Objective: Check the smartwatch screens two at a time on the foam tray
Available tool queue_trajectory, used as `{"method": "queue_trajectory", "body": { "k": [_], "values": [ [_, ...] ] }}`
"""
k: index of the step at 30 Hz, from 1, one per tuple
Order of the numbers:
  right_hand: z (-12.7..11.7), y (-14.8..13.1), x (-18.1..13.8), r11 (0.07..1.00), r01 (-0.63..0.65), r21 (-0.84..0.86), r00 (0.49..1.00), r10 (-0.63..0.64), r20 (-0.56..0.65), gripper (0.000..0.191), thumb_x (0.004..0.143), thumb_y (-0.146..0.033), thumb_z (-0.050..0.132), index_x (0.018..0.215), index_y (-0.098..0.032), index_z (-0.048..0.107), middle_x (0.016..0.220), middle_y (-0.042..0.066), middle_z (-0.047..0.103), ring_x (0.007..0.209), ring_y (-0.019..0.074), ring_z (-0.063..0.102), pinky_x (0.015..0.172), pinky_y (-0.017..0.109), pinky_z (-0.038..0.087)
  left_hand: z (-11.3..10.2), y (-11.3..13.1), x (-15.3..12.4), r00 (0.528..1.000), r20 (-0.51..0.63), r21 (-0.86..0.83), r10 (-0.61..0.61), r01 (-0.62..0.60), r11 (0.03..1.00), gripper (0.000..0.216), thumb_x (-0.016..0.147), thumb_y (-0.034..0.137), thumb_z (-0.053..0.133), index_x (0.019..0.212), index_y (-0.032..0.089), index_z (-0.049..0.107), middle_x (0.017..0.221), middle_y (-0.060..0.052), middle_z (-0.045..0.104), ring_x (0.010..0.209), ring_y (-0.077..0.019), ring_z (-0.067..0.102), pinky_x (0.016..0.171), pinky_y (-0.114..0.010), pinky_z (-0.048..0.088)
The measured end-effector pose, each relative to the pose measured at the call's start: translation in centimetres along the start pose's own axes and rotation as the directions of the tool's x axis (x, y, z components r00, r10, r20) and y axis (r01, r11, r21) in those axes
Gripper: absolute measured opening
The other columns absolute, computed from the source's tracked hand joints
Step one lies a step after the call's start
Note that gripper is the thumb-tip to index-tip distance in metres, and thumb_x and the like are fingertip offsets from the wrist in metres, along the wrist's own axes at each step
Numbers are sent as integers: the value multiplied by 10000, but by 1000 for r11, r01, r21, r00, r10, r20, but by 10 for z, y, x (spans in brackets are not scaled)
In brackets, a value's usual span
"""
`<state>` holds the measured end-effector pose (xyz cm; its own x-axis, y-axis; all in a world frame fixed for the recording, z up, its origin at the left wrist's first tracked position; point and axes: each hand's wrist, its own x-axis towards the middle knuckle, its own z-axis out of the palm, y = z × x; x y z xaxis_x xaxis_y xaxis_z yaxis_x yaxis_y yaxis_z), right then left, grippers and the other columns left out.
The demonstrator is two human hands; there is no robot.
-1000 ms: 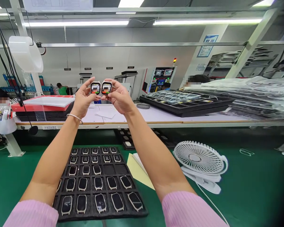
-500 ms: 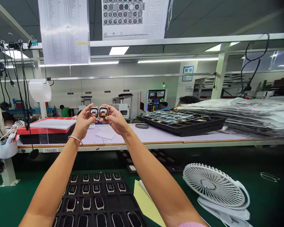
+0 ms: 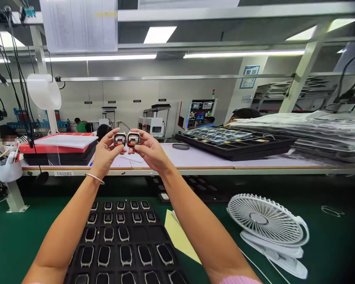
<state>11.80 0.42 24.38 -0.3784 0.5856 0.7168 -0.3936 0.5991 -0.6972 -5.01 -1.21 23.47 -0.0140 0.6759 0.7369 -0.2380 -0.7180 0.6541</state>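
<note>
Both arms stretch forward, and each hand pinches a smartwatch body without a strap between thumb and fingers. My left hand (image 3: 107, 152) grips one smartwatch (image 3: 120, 139) by its edge, its screen lit and facing me. In my right hand (image 3: 152, 152) is the other smartwatch (image 3: 133, 139), also lit. The two are held side by side at the same height, a small gap between them. Below my arms lies a black compartment tray (image 3: 146, 232) with rows of more watch bodies, mostly dark; a couple of its slots in the third row hold nothing.
A white fan (image 3: 266, 221) stands right of a yellow sheet (image 3: 179, 238) on the green mat. On the raised shelf (image 3: 213, 156) are a black tray of parts (image 3: 236, 142), stacked plastic sheets (image 3: 328, 134) and a red box (image 3: 41, 148). Cables (image 3: 20, 79) hang at left.
The camera view has tilted down slightly, bringing more of the lower tray into sight. Both hands still hold the two watches side by side, almost unmoved in the picture.
</note>
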Motion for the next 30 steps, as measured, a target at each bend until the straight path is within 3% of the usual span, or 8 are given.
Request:
{"method": "queue_trajectory", "body": {
  "k": [7, 12, 19, 24, 30],
  "values": [
    [7, 58, -80, 984, -177, -4, 984, 177, -1, 479, 780, -175, 621, 1244, -260, 535, 979, 13, 644, 721, 141, 646, 791, 358, 542, -21, -34, -88, 975, -4, 50, -223, 223, 974, 591, 713, 220, 776, 1279, 222, 607, 994, -35, 691, 676, -115, 678, 669, -267, 590],
    [14, 102, -127, 943, -310, 121, 946, 318, -56, 439, 787, -228, 670, 1210, -250, 556, 951, 12, 647, 688, 143, 642, 721, 345, 549, -34, -63, -132, 912, -48, 58, -407, 409, 911, 548, 727, 229, 762, 1256, 204, 619, 1000, -44, 703, 635, -99, 659, 641, -262, 591],
    [13, 136, -156, 885, -418, 207, 893, 442, -84, 340, 849, -325, 672, 1172, -249, 596, 931, -6, 645, 642, 125, 655, 673, 316, 541, -40, -92, -154, 838, -112, 63, -533, 542, 838, 451, 697, 260, 792, 1117, 178, 649, 936, -29, 699, 547, -74, 620, 514, -206, 527],
    [11, 143, -169, 855, -470, 218, 859, 500, -107, 396, 812, -341, 710, 1174, -236, 591, 946, 9, 678, 651, 142, 651, 682, 332, 550, -42, -99, -165, 804, -90, 41, -588, 593, 804, 511, 692, 256, 802, 1165, 181, 625, 1011, -50, 695, 604, -97, 665, 595, -246, 587],
    [16, 148, -188, 804, -522, 285, 804, 576, -150, 384, 781, -223, 682, 1156, -248, 603, 906, -3, 670, 660, 143, 657, 689, 332, 535, -42, -109, -183, 736, -93, -8, -670, 673, 740, 487, 731, 290, 768, 1178, 180, 611, 989, -52, 698, 601, -126, 702, 617, -277, 614]
  ]
}}
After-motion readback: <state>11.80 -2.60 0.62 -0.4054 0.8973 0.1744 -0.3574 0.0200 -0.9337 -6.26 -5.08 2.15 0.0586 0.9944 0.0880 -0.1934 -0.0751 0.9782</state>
